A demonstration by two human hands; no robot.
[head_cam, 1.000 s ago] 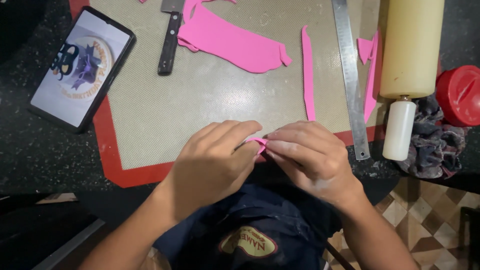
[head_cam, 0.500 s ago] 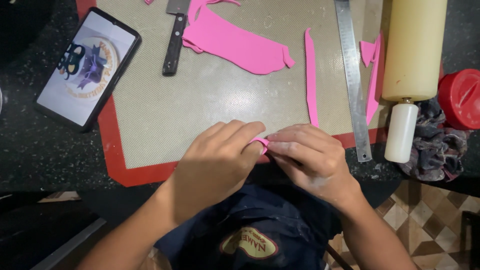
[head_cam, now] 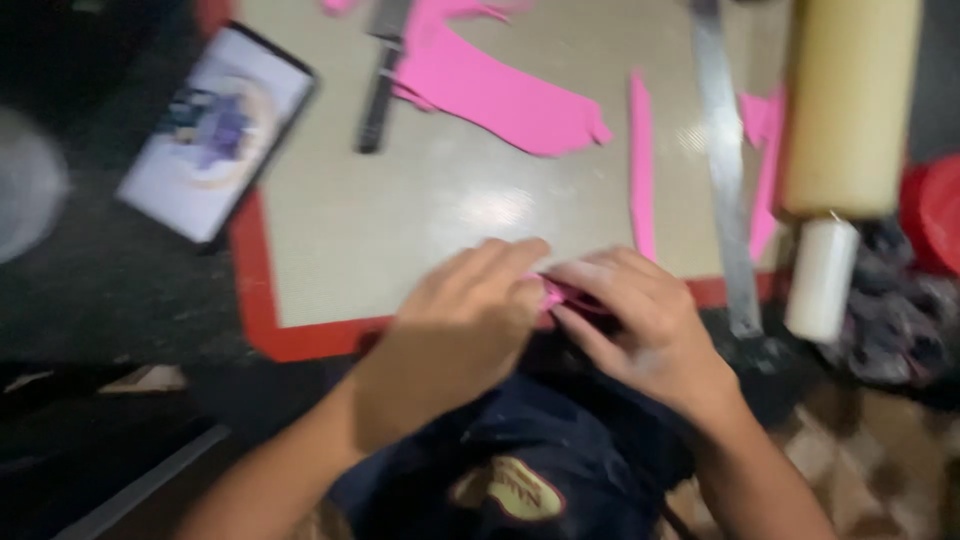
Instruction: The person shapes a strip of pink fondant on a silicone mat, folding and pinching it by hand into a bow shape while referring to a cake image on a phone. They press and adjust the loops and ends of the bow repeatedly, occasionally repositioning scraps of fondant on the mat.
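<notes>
Both my hands meet over the near edge of a beige baking mat with a red border [head_cam: 262,320]. My left hand [head_cam: 455,320] and my right hand [head_cam: 640,320] pinch a small pink piece of fondant [head_cam: 556,295] between their fingertips; most of it is hidden by the fingers. On the mat farther away lie a large flat pink sheet [head_cam: 500,95], a thin pink strip [head_cam: 640,165] and more pink offcuts [head_cam: 765,160]. The view is blurred.
A black-handled knife [head_cam: 378,90] lies at the mat's far side, a metal ruler [head_cam: 725,170] along its right. A big rolling pin [head_cam: 845,130] with a white handle, a red lid [head_cam: 935,210] and a dark cloth [head_cam: 890,300] sit right. A phone [head_cam: 215,130] lies left.
The view has shifted, so everything sits farther right in the picture, and it has blurred. My hands keep pinching the pink piece in the same pose.
</notes>
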